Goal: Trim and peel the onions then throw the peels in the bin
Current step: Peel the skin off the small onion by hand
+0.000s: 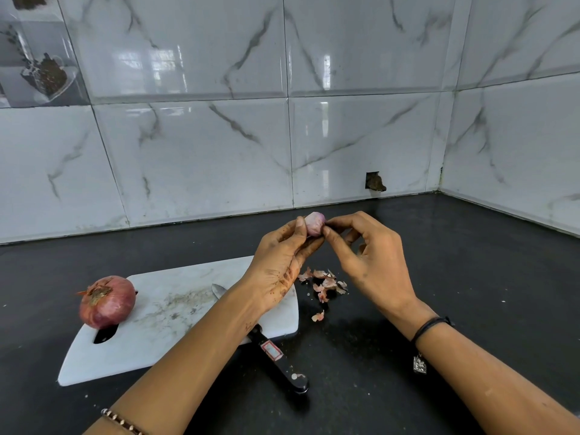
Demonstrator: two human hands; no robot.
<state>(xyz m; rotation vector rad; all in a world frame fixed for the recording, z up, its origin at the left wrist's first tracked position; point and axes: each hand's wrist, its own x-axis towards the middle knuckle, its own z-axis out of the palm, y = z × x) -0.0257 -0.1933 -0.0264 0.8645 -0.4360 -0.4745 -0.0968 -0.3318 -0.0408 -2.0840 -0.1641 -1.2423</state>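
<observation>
Head view, kitchen corner: I watch the left hand [282,262] cradle a small onion [314,223] above the bench [470,277], fingers curled round it to steady it, while the right hand [370,255] pinches the skin at its side, seemingly to strip it. Peels [326,284] lie heaped just beneath, where they would drop. The knife [273,353] rests across the board [175,324], unneeded for peeling. A big onion [106,301], unpeeled, waits at the board's left end. I see no bin.

A forearm hides most of the knife [277,359] blade; the left hand [279,265] covers the lower part of the small onion [314,221]; both forearms run off the bottom edge.
</observation>
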